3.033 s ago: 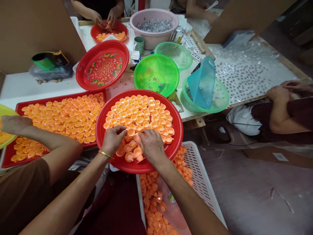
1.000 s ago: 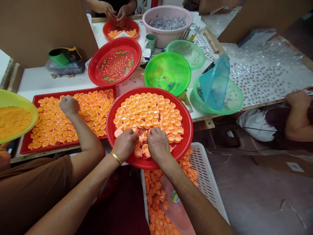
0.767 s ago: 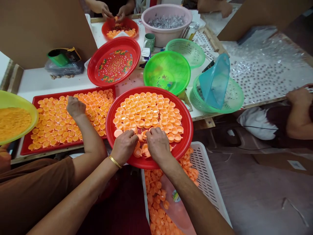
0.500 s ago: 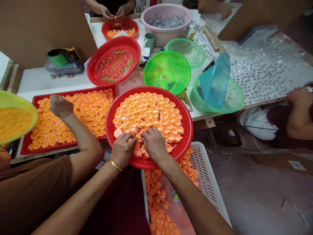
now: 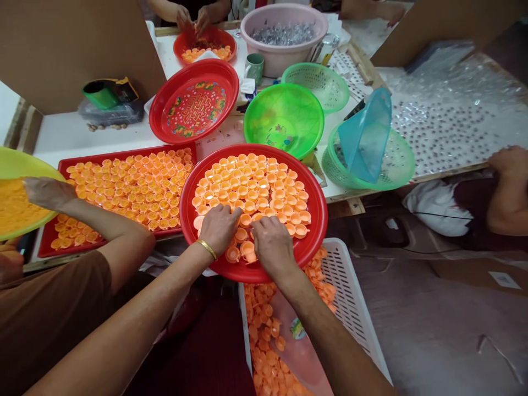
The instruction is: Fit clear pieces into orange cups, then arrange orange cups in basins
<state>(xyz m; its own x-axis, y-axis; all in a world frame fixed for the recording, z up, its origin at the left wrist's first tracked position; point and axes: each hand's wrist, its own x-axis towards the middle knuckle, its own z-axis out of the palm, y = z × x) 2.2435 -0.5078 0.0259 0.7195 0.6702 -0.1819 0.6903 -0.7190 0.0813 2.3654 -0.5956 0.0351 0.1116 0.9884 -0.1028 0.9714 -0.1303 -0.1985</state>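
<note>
A round red tray [image 5: 315,209] in front of me holds rows of small orange plastic caps [image 5: 251,187], open side up. My left hand [image 5: 220,228], with a gold bangle at the wrist, rests on the near caps, fingers curled and pinched at a cap in the row. My right hand [image 5: 272,245] lies beside it over loose caps [image 5: 243,252] at the tray's near edge, fingers bent down onto them; what they pinch is hidden. Below the tray a white slatted crate [image 5: 350,297] holds a heap of orange caps.
A person on my left reaches a hand [image 5: 47,191] toward a yellow bowl of orange powder [image 5: 14,165], beside a rectangular red tray of caps [image 5: 124,187]. Behind stand an empty red tray [image 5: 193,102], green bowls [image 5: 284,115], a pink basin [image 5: 284,33]. Other people's hands work at the far and right edges.
My hands shifted slightly away along the tray's near rows, setting caps into place. The neighbour's hand moved left from the rectangular tray to the yellow bowl.
</note>
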